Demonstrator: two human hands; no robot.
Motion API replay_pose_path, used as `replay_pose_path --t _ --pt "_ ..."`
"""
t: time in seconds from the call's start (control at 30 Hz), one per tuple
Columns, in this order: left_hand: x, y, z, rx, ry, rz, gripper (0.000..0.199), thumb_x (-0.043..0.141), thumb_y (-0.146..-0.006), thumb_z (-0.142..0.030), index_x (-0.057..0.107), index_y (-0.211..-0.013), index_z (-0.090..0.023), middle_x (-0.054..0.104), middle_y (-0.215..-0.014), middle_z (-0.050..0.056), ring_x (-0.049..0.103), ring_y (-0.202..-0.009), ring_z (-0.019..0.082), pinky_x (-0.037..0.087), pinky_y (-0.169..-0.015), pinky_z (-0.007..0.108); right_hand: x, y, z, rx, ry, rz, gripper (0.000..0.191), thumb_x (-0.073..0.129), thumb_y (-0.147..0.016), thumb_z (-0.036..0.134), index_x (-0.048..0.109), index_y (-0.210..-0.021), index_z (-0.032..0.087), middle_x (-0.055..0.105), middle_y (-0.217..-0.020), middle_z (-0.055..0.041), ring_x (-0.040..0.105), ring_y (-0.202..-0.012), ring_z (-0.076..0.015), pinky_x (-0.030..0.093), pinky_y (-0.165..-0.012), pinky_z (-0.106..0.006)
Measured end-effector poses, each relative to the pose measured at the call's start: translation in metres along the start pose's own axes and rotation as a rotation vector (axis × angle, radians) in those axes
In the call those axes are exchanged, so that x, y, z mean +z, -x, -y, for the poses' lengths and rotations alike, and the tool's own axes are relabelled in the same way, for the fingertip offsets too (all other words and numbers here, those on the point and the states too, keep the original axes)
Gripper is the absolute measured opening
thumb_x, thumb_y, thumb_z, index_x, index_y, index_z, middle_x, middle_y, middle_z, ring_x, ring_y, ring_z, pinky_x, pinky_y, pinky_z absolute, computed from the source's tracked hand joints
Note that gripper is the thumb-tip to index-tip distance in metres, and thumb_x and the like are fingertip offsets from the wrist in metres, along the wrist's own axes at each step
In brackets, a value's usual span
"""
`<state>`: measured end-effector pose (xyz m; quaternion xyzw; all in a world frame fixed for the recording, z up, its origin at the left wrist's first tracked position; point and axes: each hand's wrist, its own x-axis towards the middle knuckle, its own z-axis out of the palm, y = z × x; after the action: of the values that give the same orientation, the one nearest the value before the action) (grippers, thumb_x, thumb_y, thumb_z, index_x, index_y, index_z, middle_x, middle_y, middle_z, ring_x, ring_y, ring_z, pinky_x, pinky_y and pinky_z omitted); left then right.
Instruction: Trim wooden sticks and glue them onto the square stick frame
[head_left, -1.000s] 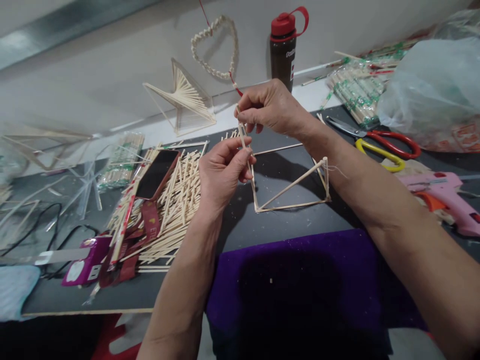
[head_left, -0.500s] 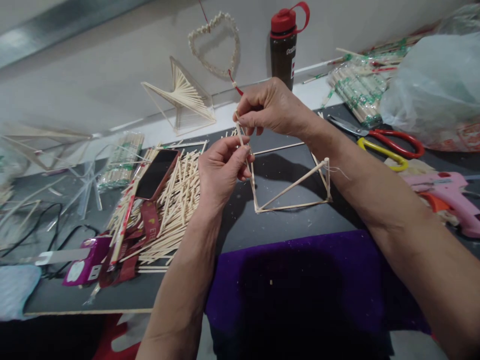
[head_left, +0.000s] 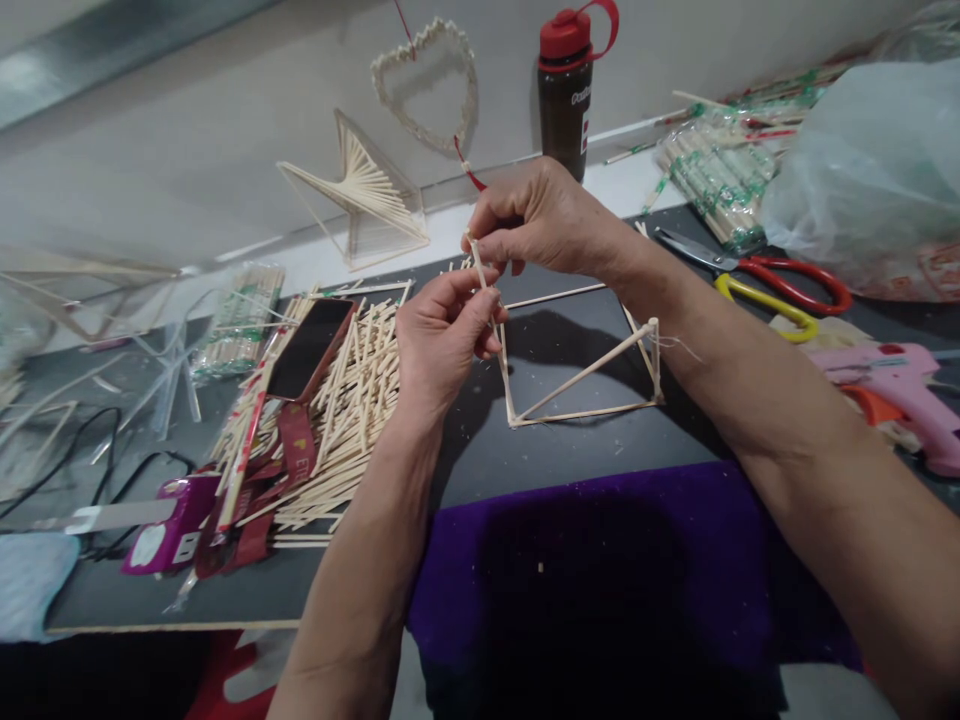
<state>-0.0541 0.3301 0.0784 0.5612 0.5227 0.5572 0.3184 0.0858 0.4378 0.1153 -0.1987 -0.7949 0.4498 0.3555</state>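
My left hand (head_left: 454,325) pinches a thin wooden stick (head_left: 480,265) partway along its length. Above it, my right hand (head_left: 517,220) is closed on the top end of the same stick, which tilts over the far left side of a stick frame (head_left: 585,410). The frame is built of pale wooden sticks with small upright and slanting pieces, and rests on the dark table. Whether the held stick joins the frame is hidden behind my left fingers. Left of my left hand spreads a pile of loose sticks (head_left: 360,400).
A phone (head_left: 311,345) lies on the pile. At right are scissors (head_left: 780,285), a pink glue gun (head_left: 877,370) and a plastic bag (head_left: 862,180). Behind stand a red-capped bottle (head_left: 564,100) and a fanned stick model (head_left: 367,190). Purple cloth (head_left: 465,550) covers the near edge.
Both hands keep nearly the same hold on the stick. The view has shifted very slightly; the frame and the other things stay in place.
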Motion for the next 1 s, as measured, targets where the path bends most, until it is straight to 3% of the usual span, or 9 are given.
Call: replay_pose_path --t 0.47,0.73,1.0 --pt "-0.0038 -0.0014 0.0052 0.097 -0.001 0.004 0.015 0.071 -0.082 -0.028 0.072 -0.096 -0.023 0.069 -0.064 -0.002 0.056 -0.038 0.006 0.044 -0.034 0.015 -0.0013 0.0019 -0.0001 -0.121 0.082 0.027 0.012 0.061 -0.074 0.003 0.070 -0.074 0.012 0.066 -0.061 0.0029 0.060 -0.054 -0.0073 0.045 -0.047 -0.015" --pt "-0.0026 -0.0011 0.0050 0.076 0.028 -0.002 0.015 0.072 -0.081 -0.027 0.072 -0.096 -0.022 0.070 -0.065 -0.002 0.057 -0.039 0.005 0.045 -0.035 0.015 -0.0013 0.0021 0.0002 -0.092 0.064 0.051 0.007 0.063 -0.075 0.010 0.070 -0.075 0.013 0.067 -0.061 0.0044 0.059 -0.055 -0.0060 0.045 -0.050 -0.014" --pt "-0.0017 -0.0011 0.0046 0.061 0.038 -0.015 0.014 0.072 -0.081 -0.028 0.072 -0.094 -0.023 0.070 -0.065 -0.002 0.056 -0.038 0.005 0.045 -0.034 0.015 -0.0002 0.0009 -0.0014 -0.125 0.051 0.038 0.013 0.061 -0.074 0.005 0.070 -0.069 0.013 0.066 -0.060 0.0040 0.059 -0.052 -0.0064 0.045 -0.047 -0.015"
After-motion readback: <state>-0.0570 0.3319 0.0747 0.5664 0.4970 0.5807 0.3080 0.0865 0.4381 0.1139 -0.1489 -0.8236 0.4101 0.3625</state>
